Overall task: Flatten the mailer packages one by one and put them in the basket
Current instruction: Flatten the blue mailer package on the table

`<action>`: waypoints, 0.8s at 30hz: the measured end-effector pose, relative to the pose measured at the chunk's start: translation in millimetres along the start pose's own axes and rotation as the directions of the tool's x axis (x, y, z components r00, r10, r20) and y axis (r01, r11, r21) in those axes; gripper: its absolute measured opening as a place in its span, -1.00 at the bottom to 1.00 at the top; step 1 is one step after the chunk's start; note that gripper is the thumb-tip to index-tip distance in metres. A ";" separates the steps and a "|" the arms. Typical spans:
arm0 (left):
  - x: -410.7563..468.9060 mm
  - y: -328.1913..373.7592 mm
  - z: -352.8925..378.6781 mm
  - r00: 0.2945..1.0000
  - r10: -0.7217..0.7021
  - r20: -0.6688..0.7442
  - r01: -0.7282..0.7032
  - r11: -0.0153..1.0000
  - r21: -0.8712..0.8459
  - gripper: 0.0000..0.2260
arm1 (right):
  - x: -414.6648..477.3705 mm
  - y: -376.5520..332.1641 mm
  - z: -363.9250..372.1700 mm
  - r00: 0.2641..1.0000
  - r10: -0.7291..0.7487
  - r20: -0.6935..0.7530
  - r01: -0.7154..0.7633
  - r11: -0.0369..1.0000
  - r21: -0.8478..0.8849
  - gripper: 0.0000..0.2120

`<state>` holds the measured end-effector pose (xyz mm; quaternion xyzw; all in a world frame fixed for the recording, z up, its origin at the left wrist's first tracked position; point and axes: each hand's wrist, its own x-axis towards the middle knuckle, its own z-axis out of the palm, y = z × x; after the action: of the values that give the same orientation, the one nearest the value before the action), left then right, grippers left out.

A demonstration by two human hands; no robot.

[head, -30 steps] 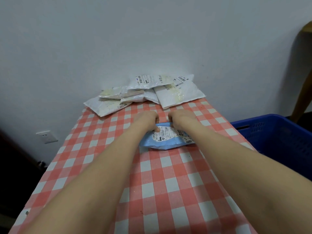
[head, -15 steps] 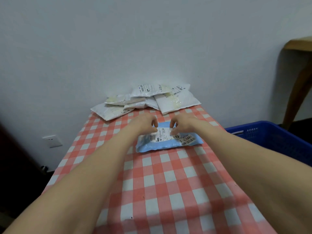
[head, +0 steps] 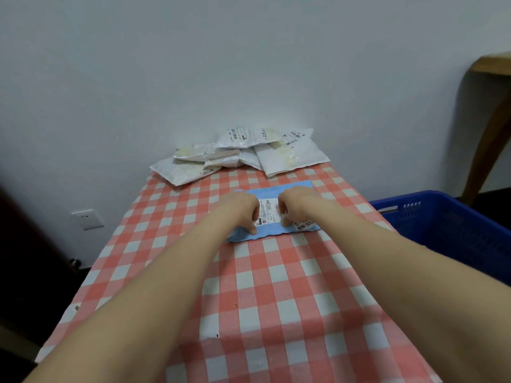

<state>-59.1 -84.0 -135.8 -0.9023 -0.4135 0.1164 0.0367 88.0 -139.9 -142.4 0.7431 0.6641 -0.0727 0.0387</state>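
Observation:
A blue mailer package (head: 289, 189) with a white printed label lies flat on the checked table, its long side running left to right. My left hand (head: 240, 209) and my right hand (head: 298, 205) press down side by side on its middle, fingertips on the label and neither hand wrapped round it. The hands hide most of the mailer's centre. The blue plastic basket (head: 442, 217) stands off the table's right edge, lower than the tabletop. Several white mailer packages (head: 243, 153) are piled at the far end against the wall.
The table carries a red and white checked cloth (head: 276, 286). A white wall rises right behind the pile. A wooden piece of furniture (head: 495, 106) stands at the far right behind the basket. A wall socket (head: 87, 219) sits low on the left.
Both hands have slid from the blue mailer's far edge to its middle. The mailer now lies flatter, and a strip of blue shows beyond the hands.

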 end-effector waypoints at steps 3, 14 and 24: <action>-1.6 -2.3 4.4 0.999 -0.006 -0.047 0.005 1.000 -0.016 -0.73 | -0.5 -1.0 1.6 0.999 0.023 -0.038 -0.023 1.000 0.005 -0.70; 0.2 -12.4 -4.2 0.998 -0.067 0.013 0.068 0.956 -0.286 -0.74 | 1.7 3.2 -4.9 0.998 0.047 0.043 -0.052 0.989 0.139 -0.60; 13.3 -2.7 4.3 0.993 -0.120 -0.018 0.118 0.989 -0.088 -0.54 | 15.0 -4.2 -1.2 0.999 0.052 0.017 -0.053 0.997 0.054 -0.55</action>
<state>-53.7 -72.3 -141.8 -0.8779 -0.4710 0.0852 0.0090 85.5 -124.6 -143.5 0.7603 0.6420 -0.0955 0.0257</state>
